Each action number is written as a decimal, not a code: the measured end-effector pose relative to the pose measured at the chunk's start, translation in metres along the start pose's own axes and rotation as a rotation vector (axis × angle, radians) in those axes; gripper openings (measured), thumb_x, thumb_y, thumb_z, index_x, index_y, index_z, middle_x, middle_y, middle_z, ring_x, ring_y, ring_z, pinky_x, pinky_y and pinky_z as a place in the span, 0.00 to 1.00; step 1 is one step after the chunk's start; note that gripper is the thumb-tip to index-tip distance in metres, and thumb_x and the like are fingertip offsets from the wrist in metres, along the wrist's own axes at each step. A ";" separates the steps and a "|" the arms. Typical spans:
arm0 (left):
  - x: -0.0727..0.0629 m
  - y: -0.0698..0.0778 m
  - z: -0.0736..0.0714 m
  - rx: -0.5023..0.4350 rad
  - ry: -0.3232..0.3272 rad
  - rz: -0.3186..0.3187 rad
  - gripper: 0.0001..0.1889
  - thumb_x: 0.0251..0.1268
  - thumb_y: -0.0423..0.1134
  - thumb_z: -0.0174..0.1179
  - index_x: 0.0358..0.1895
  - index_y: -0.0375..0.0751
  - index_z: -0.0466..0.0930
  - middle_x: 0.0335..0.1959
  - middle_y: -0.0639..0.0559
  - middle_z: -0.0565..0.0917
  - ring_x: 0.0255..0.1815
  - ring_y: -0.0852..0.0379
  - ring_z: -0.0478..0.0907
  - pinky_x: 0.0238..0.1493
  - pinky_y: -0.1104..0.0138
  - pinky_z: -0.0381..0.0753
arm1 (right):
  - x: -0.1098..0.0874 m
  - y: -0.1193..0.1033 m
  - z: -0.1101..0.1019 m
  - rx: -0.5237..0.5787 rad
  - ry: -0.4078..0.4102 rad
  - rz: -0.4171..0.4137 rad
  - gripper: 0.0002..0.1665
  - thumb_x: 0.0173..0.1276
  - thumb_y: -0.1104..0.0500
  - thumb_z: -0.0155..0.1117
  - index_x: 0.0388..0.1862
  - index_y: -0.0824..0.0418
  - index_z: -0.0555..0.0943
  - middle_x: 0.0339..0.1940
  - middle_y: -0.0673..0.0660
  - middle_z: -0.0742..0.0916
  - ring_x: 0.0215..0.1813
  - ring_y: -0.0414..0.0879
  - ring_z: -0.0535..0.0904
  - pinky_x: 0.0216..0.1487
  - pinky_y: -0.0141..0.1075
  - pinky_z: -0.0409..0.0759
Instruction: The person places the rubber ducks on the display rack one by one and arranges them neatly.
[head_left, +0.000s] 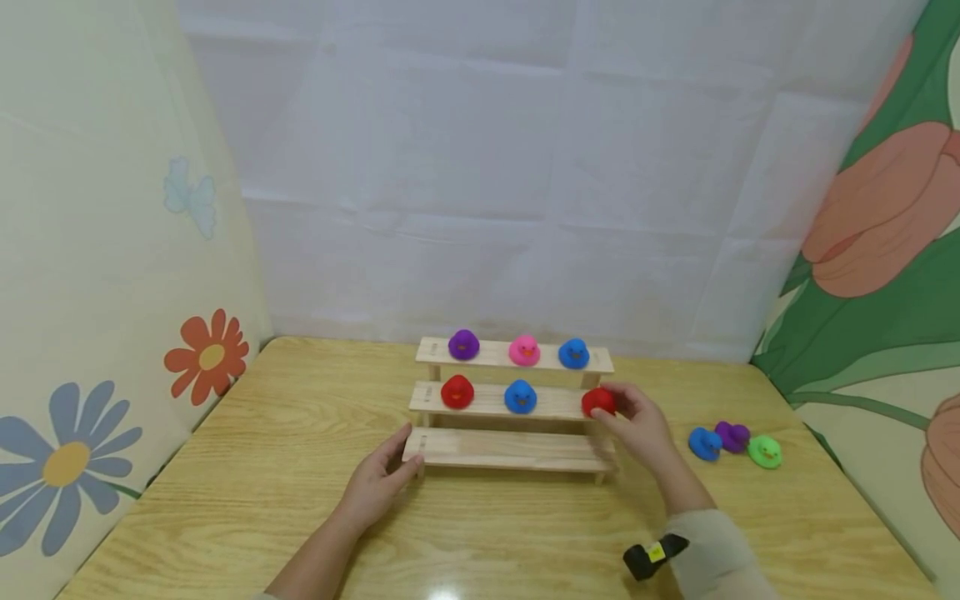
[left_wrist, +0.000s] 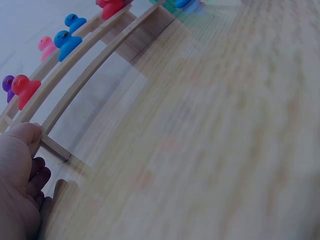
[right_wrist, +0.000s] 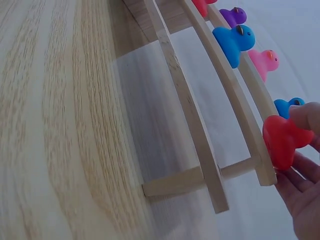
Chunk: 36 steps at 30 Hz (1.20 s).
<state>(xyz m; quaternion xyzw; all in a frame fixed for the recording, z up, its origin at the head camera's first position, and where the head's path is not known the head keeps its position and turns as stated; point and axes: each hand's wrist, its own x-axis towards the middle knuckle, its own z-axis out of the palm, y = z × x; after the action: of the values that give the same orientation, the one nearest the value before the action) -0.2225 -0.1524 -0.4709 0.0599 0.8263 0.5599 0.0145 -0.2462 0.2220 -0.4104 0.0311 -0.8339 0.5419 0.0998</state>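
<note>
A three-step wooden display rack (head_left: 510,450) stands on the table. My left hand (head_left: 377,483) holds the left end of its bottom step, the thumb (left_wrist: 27,132) lying against the wood and the other fingers curled below. At the right end of the middle step, my right hand (head_left: 637,425) pinches a red rubber duck (right_wrist: 282,140) between thumb and fingers. The duck sits at the step's edge. Another red duck (head_left: 457,392) and a blue duck (head_left: 521,397) share that step. Purple (head_left: 463,344), pink (head_left: 524,351) and blue (head_left: 573,353) ducks line the top step.
Right of the rack, a blue duck (head_left: 704,444), a purple duck (head_left: 732,436) and a green duck (head_left: 765,452) lie close together on the wood-grain table (head_left: 285,417). A white cloth (head_left: 480,167) hangs behind. Flower-printed panels (head_left: 90,292) flank both sides.
</note>
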 end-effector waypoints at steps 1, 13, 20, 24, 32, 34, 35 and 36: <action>0.000 0.000 0.000 -0.002 -0.001 0.000 0.35 0.71 0.44 0.59 0.76 0.36 0.56 0.73 0.37 0.66 0.75 0.42 0.62 0.74 0.50 0.60 | 0.001 0.000 0.001 -0.005 -0.005 0.004 0.27 0.65 0.66 0.67 0.62 0.69 0.74 0.61 0.69 0.80 0.65 0.62 0.75 0.68 0.51 0.73; -0.002 0.000 -0.001 -0.004 -0.008 0.002 0.36 0.71 0.46 0.58 0.76 0.38 0.56 0.73 0.37 0.67 0.75 0.41 0.62 0.74 0.49 0.61 | 0.009 -0.004 0.013 -0.045 -0.051 0.027 0.27 0.65 0.63 0.67 0.63 0.65 0.75 0.61 0.66 0.81 0.62 0.60 0.77 0.65 0.51 0.76; -0.001 -0.001 0.000 0.005 0.004 0.012 0.35 0.71 0.44 0.58 0.76 0.36 0.57 0.72 0.37 0.68 0.74 0.42 0.63 0.73 0.49 0.61 | 0.012 -0.005 0.017 -0.051 -0.064 -0.022 0.25 0.65 0.65 0.68 0.61 0.67 0.76 0.59 0.69 0.82 0.61 0.62 0.79 0.64 0.51 0.77; -0.001 -0.001 0.000 0.006 0.005 0.015 0.34 0.71 0.43 0.58 0.75 0.35 0.57 0.72 0.36 0.68 0.73 0.41 0.64 0.73 0.49 0.62 | 0.013 -0.005 0.018 -0.051 -0.065 -0.028 0.25 0.65 0.65 0.68 0.61 0.67 0.76 0.58 0.68 0.82 0.60 0.62 0.79 0.64 0.51 0.77; 0.000 -0.002 0.000 0.009 0.005 0.003 0.34 0.71 0.43 0.58 0.76 0.37 0.57 0.73 0.37 0.67 0.75 0.42 0.63 0.74 0.49 0.60 | 0.013 -0.007 0.018 -0.047 -0.084 -0.022 0.25 0.66 0.65 0.67 0.62 0.67 0.75 0.60 0.68 0.81 0.62 0.62 0.78 0.65 0.51 0.76; 0.001 -0.002 0.000 0.011 0.004 0.002 0.35 0.71 0.44 0.58 0.76 0.37 0.57 0.73 0.37 0.67 0.75 0.42 0.62 0.74 0.49 0.60 | 0.013 -0.007 0.018 -0.045 -0.088 -0.022 0.25 0.66 0.65 0.67 0.62 0.67 0.75 0.60 0.68 0.81 0.62 0.62 0.78 0.65 0.51 0.76; 0.001 -0.003 0.000 0.012 0.004 0.002 0.35 0.71 0.44 0.58 0.76 0.37 0.57 0.73 0.37 0.67 0.75 0.41 0.62 0.74 0.49 0.60 | 0.013 -0.008 0.018 -0.043 -0.092 -0.020 0.26 0.66 0.65 0.66 0.62 0.67 0.75 0.61 0.68 0.81 0.63 0.62 0.77 0.66 0.51 0.75; 0.001 -0.003 0.000 0.011 0.005 0.003 0.35 0.71 0.44 0.58 0.76 0.37 0.57 0.73 0.37 0.67 0.75 0.41 0.62 0.74 0.49 0.60 | 0.013 -0.008 0.019 -0.042 -0.094 -0.020 0.26 0.66 0.65 0.66 0.62 0.67 0.75 0.61 0.68 0.81 0.63 0.62 0.77 0.66 0.51 0.75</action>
<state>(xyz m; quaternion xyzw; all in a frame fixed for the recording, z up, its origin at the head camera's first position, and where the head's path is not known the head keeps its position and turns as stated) -0.2234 -0.1529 -0.4736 0.0598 0.8294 0.5553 0.0115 -0.2599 0.2026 -0.4083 0.0625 -0.8486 0.5211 0.0667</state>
